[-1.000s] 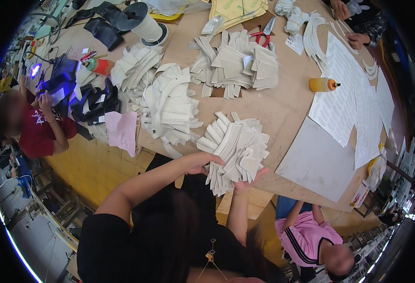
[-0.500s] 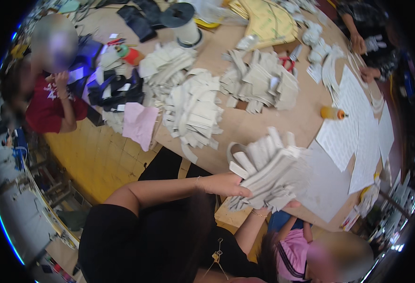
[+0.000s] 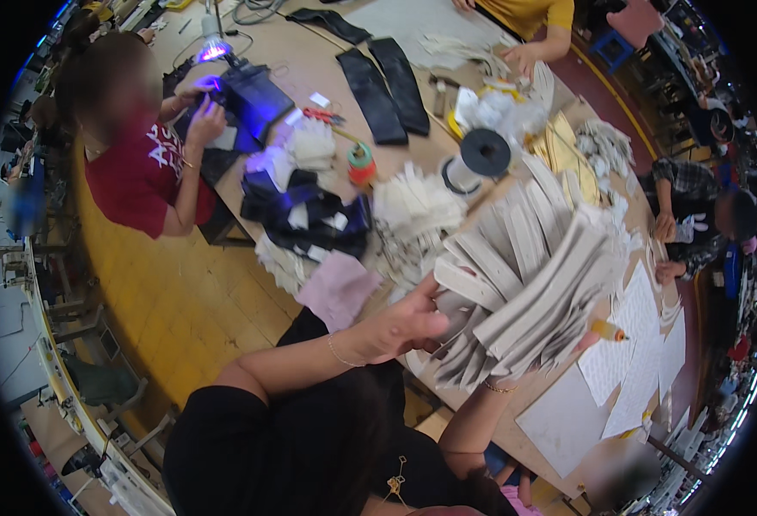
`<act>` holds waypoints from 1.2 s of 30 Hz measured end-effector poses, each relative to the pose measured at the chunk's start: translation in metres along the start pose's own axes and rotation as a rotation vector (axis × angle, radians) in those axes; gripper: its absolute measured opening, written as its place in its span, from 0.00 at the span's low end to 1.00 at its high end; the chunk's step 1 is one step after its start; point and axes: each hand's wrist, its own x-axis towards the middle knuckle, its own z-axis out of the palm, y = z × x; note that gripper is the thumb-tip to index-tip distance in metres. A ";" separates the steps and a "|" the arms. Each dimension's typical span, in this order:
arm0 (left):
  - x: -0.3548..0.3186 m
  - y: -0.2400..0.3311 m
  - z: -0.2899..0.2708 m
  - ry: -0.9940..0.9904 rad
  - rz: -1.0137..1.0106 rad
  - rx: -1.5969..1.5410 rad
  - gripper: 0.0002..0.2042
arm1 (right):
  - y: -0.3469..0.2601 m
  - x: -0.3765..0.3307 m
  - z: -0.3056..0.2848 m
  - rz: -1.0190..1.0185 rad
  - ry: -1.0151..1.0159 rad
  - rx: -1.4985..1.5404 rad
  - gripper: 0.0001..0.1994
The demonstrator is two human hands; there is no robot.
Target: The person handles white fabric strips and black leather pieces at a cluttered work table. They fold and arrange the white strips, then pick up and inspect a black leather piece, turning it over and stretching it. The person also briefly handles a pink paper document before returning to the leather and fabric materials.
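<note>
A thick bundle of pale grey strips [image 3: 529, 275], like cut fabric or leather, is held up over the table's near edge. My left hand [image 3: 402, 325] grips its left side, thumb in front and fingers partly tucked behind the strips. From below, my right hand [image 3: 588, 340] supports the bundle; most of it is hidden, with only fingertips showing at the right side. The strips fan out upward and to the right, unevenly stacked. Behind them on the table lies a heap of similar pale strips [image 3: 417, 205].
A black-and-white spool [image 3: 486, 153], an orange bottle with green top [image 3: 361, 163], black pieces [image 3: 301, 211] and pink cloth [image 3: 338, 288] lie on the table. White sheets [image 3: 632, 353] and a yellow bottle [image 3: 609, 330] are at right. Co-workers sit around; one works under a violet lamp [image 3: 213, 47].
The bundle has risen closer to my view, with both hands still on it. My view has swung left, bringing more of the red-shirted co-worker and lamp into sight.
</note>
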 end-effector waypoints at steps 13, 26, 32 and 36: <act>-0.012 0.247 -0.229 0.329 0.436 -0.084 0.29 | 0.378 0.261 -0.045 0.277 0.083 0.309 0.37; 0.088 0.335 -0.406 0.550 0.565 -0.373 0.19 | 0.536 0.433 -0.162 0.520 0.091 -0.015 0.30; 0.121 0.349 -0.459 0.660 0.679 -0.475 0.15 | 0.571 0.467 -0.183 0.604 0.131 -0.152 0.31; 0.137 0.347 -0.482 0.684 0.587 -0.596 0.15 | 0.580 0.476 -0.205 0.691 0.190 -0.293 0.31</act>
